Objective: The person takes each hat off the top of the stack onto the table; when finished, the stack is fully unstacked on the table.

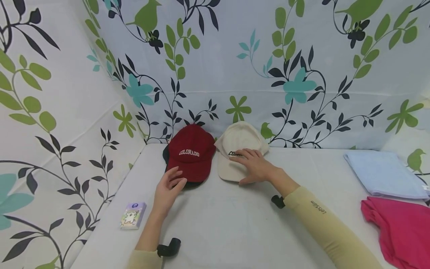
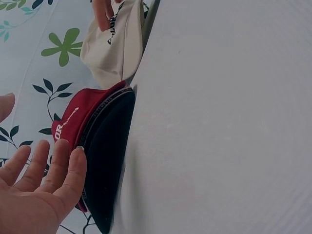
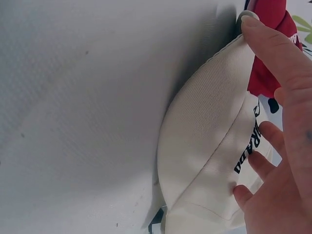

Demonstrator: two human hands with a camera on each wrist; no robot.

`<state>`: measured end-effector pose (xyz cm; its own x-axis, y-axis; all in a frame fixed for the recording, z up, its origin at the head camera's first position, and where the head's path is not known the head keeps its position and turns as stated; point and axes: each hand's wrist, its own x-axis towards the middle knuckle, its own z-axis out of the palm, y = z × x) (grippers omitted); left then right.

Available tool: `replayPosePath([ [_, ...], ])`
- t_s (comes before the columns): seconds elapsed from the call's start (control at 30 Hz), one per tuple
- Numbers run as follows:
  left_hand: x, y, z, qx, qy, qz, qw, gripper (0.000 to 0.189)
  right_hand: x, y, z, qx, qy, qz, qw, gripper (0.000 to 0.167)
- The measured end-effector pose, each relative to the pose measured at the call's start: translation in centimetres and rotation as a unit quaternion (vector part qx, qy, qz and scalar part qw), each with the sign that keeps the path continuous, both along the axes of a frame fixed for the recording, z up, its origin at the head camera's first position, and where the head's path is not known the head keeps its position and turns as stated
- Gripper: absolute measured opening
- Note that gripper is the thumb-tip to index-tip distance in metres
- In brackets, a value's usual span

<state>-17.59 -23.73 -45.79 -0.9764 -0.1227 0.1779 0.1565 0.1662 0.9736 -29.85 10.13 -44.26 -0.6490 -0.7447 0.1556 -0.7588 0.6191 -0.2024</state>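
Observation:
A red cap lettered COLORADO sits nested over a dark cap, whose brim shows beneath. Beside it on the right stands a cream cap with dark lettering. My left hand is at the front left of the red brim, holding nothing, its fingers spread and loosely bent. Over the cream cap is my right hand. In the right wrist view, its thumb lies along the brim's edge, while the other fingers rest spread at the lettering on the crown.
A small purple card box lies at the left of the white table. At the right are a folded light blue cloth and a pink cloth. A leaf-patterned curtain hangs behind the caps.

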Motion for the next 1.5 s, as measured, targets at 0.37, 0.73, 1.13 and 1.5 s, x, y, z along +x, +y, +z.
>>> replayPosePath([
  [0.37,-0.2,-1.2,0.1,-0.005,-0.003,0.046,0.9989,0.055,0.3,-0.2,0.7,-0.012,-0.015,-0.013,0.9997,0.088],
  [0.73,-0.9,-2.6,-0.2,-0.01,-0.017,0.071,0.9973,0.06,-0.7,-2.2,2.7,-0.056,-0.012,0.003,0.9984,0.083],
  [1.13,-1.5,-3.6,-0.4,-0.02,-0.051,0.076,0.9956,0.063,-2.1,-5.8,4.0,-0.091,-0.008,0.028,0.9954,0.079],
  [1.5,-1.8,-4.9,-0.6,-0.038,-0.063,0.075,0.9944,0.068,-4.2,-8.1,3.8,-0.136,-0.026,0.006,0.9904,0.078],
])
